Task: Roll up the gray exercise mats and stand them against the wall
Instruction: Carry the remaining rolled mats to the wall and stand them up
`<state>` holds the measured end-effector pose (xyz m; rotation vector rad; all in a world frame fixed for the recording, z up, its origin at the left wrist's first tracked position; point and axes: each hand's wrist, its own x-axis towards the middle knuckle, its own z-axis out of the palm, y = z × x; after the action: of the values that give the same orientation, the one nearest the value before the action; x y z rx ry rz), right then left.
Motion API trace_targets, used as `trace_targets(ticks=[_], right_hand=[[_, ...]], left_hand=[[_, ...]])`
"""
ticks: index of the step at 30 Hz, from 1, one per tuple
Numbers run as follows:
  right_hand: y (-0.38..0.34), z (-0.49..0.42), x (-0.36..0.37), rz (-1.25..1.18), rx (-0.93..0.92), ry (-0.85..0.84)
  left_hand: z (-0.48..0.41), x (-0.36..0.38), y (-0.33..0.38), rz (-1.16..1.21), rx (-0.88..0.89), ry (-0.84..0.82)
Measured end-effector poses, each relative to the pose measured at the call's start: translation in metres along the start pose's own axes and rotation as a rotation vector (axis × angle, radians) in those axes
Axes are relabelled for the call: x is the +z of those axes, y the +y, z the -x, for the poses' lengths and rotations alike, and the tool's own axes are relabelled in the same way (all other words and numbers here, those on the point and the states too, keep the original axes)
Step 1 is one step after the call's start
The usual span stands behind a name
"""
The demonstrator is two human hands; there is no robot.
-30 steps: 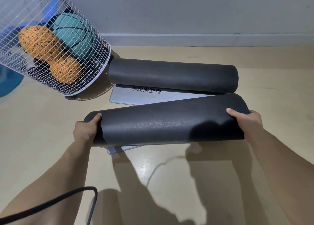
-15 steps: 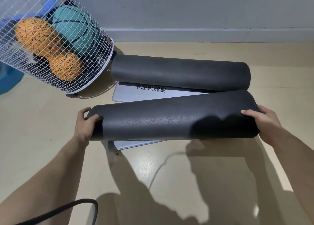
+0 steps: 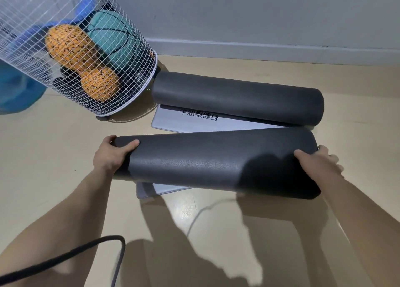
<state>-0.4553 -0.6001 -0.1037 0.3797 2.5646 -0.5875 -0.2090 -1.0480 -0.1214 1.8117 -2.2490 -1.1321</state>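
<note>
Rolled gray mat (image 3: 212, 163) lies across mid-frame, its long axis running left to right. My left hand (image 3: 110, 156) curls round its left end and my right hand (image 3: 318, 167) clasps the right end. Up-frame, past the second roll (image 3: 238, 98), is the wall (image 3: 259, 15).

Head view, downward, close over floor (image 3: 65, 156)

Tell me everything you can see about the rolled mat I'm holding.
The near mat is dark gray with a fine pebbled, foam-like surface, rolled into a thick tube. It lies crosswise over a flat light gray mat. The left hand grips its left end and the right hand its right end, thumbs on top.
</note>
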Motion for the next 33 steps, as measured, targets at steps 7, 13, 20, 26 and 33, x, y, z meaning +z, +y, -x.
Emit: trace_targets(ticks=[7, 13, 20, 26, 33], right_hand=[[-0.082, 0.063, 0.053, 0.950, -1.002, -0.277], [-0.109, 0.051, 0.079, 1.053, -0.996, -0.282], [-0.142, 0.044, 0.064, 0.923, -0.964, -0.421], [-0.142, 0.063, 0.073, 0.882, -0.937, -0.502], [-0.158, 0.121, 0.092, 0.779, -0.893, -0.622]], left_hand=[[-0.010, 0.010, -0.014, 0.127, -0.059, 0.071], [0.059, 0.064, 0.002, 0.346, -0.444, 0.338], [0.150, 0.150, 0.038, 1.151, -0.569, -0.393], [0.151, 0.153, 0.052, 1.339, -0.637, -0.177], [0.164, 0.094, 0.006, 1.215, -0.531, -0.169]])
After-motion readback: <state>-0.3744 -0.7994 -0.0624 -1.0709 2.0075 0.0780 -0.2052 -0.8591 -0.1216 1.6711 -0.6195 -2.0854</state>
